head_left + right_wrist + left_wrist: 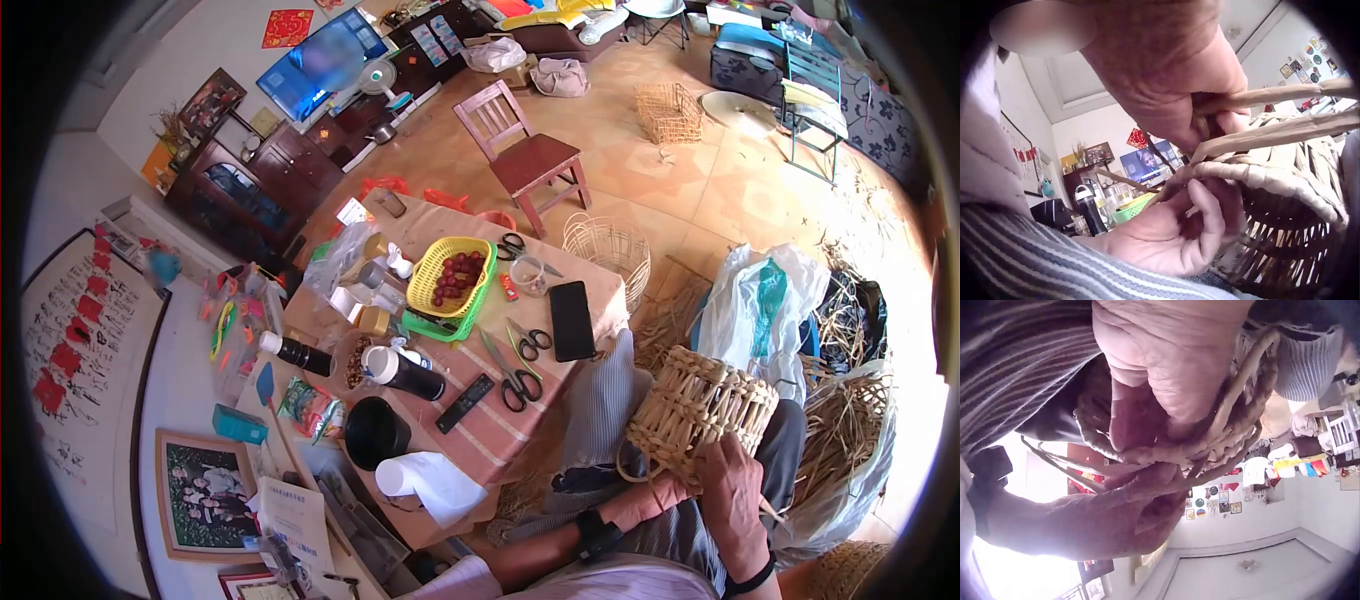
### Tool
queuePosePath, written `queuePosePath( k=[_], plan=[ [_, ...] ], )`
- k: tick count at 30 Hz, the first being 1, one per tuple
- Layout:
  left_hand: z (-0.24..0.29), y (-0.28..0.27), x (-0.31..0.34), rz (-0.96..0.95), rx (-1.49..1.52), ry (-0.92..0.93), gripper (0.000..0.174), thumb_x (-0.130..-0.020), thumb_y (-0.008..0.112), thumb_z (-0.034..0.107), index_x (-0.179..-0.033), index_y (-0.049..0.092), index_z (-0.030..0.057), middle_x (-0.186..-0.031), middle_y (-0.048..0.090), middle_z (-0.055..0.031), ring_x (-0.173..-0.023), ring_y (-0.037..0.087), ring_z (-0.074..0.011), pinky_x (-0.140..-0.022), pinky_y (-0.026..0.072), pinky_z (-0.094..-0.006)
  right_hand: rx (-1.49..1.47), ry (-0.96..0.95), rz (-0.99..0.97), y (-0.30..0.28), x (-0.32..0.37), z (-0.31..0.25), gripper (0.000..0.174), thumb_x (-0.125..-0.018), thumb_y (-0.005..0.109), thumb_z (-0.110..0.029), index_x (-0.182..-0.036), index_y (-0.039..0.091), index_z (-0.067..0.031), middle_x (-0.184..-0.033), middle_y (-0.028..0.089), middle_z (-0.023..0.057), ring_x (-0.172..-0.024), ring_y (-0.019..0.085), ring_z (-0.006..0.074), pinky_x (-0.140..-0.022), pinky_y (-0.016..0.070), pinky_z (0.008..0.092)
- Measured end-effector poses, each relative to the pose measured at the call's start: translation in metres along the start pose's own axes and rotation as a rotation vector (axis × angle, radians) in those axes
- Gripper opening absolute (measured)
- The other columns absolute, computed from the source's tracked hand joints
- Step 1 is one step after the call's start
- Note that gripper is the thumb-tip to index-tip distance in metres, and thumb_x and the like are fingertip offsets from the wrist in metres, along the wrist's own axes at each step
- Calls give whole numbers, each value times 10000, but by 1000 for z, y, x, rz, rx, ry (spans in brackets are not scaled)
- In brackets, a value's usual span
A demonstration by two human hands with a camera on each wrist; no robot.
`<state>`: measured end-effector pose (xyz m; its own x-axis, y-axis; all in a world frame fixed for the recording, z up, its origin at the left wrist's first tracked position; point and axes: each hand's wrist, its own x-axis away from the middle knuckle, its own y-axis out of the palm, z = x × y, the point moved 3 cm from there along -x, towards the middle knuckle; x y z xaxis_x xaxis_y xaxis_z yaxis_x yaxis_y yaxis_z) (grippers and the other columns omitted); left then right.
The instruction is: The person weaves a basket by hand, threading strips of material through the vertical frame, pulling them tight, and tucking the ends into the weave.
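A woven straw basket (pixel 703 400) lies tilted on the person's lap, its rim towards the body. The left hand (pixel 648 503) grips the rim from below; in the right wrist view its fingers (pixel 1207 212) curl up against the rolled edge. Above it, the right hand (pixel 730 490) pinches a flat straw strand (pixel 1272 95) at the rim. Another strand (pixel 1279 132) runs across the basket's mouth. In the left wrist view, both hands meet at the braided rim (pixel 1147 455), and loose strand ends stick out to the side. The right fingertips are partly hidden behind the strand.
Left of the lap, a cloth-covered table (pixel 470 420) bears scissors (pixel 520 388), a phone (pixel 572 320), a remote (pixel 465 403) and a yellow basket (pixel 450 275) of red fruit. Bags of loose straw (pixel 850 430) stand at the right. A wooden chair (pixel 530 160) stands beyond the table.
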<state>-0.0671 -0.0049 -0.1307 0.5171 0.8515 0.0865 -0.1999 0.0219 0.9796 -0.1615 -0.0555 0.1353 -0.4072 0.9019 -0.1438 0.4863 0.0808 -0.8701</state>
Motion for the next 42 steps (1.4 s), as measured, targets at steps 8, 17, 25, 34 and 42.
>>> queuePosePath(
  k=[8,17,25,34,42],
  plan=[
    [3,-3,3,37,2,-5,366,-1075,680,274,-1354,634,42,-1291,722,-90,-1135,721,-211,-980,623,-395,-23,-23,90,-13,11,-1,150,-823,699,-52,-942,610,-63,-834,549,133,-767,623,362,-703,487,490],
    [13,-7,11,12,-139,-72,386,-1085,643,279,-1382,629,33,-1282,726,-93,-1178,715,-254,-1097,569,-444,61,-29,-41,-32,4,0,92,-837,703,-91,-861,622,-56,-779,560,130,-719,635,356,-652,487,485],
    [-13,-58,1,122,101,65,341,-1102,602,244,-1342,638,5,-1333,673,-81,-1264,622,-195,-1167,492,-339,-14,-44,19,-11,4,1,90,-869,706,-93,-854,642,-30,-829,584,157,-750,653,363,-659,510,489],
    [46,63,18,257,-1109,44,312,-1150,522,233,-1342,645,20,-1315,653,-12,-1205,580,-123,-1105,472,-320,-9,-29,-12,-11,5,-3,115,-848,699,-48,-863,585,-39,-836,563,151,-726,653,359,-642,497,477],
    [38,30,23,150,-924,-20,310,-1149,513,243,-1331,625,19,-1243,637,-38,-1167,576,-137,-1056,484,-345,52,-13,-37,-32,10,-7,106,-851,712,-63,-826,612,-39,-754,607,136,-690,668,374,-618,510,469]
  ],
)
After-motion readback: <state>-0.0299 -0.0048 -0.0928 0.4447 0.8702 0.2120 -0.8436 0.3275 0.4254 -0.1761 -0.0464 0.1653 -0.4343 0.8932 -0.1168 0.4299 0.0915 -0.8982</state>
